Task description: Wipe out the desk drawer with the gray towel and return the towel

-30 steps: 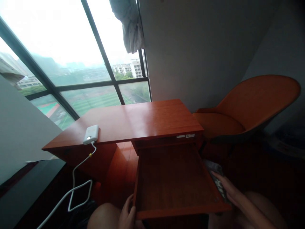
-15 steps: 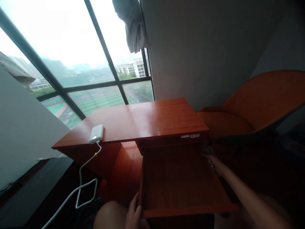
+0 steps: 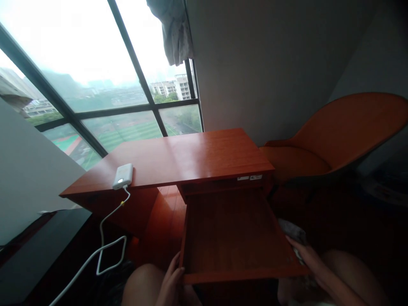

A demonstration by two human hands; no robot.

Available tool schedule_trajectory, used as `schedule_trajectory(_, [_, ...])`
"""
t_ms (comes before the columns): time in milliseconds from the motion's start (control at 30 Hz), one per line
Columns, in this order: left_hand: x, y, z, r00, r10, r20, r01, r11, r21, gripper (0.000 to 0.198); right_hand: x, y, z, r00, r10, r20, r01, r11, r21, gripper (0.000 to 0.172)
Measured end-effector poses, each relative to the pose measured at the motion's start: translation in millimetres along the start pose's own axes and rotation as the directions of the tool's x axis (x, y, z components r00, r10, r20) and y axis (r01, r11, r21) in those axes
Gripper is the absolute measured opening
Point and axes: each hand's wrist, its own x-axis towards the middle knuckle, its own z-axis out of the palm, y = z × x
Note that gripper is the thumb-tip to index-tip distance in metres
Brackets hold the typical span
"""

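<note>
A reddish-brown wooden drawer is pulled out from the desk, its bottom bare to view. My left hand grips the drawer's front left corner, thumb at the top edge and fingers along the outer side. A greyish cloth is bunched in my right hand, against the outside of the drawer's right wall close to the front. Part of the cloth hangs below that hand in shadow.
On the desk's left end lies a white power bank with a white cable hanging down. An orange chair stands to the right, a window behind. A dark flat surface is at lower left. My knees flank the drawer.
My right hand has slid with the cloth along the drawer's right side, from near the desk toward the front corner. My left hand keeps its grip. The view has shifted slightly.
</note>
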Motion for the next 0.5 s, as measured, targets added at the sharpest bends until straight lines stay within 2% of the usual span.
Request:
schedule_trajectory(133, [-6.6,10.2,6.1,1.0,0.003,-0.02,-0.003,1.0,-0.026,0.063,-16.7,20.8,-15.5,0.994,0.1,0.034,-0.104,0.987,0.121,0.039])
schedule_trajectory(267, [-11.5,15.7,10.7,0.999,-0.006,-0.036,0.005,0.999,-0.038,0.061,-22.5,21.7,-18.5,0.98,0.175,0.093,-0.189,0.967,0.17,0.032])
schedule_trajectory(367, [-12.6,16.3,11.8,0.998,-0.009,-0.066,0.009,1.0,-0.001,0.058,-22.5,18.7,-17.3,0.976,0.187,0.115,-0.204,0.965,0.167,0.034])
schedule_trajectory(500, [-11.1,15.5,11.7,0.997,0.022,-0.08,-0.019,0.999,0.031,0.053,-20.0,22.1,-14.9,0.977,0.194,0.087,-0.206,0.967,0.152,0.035])
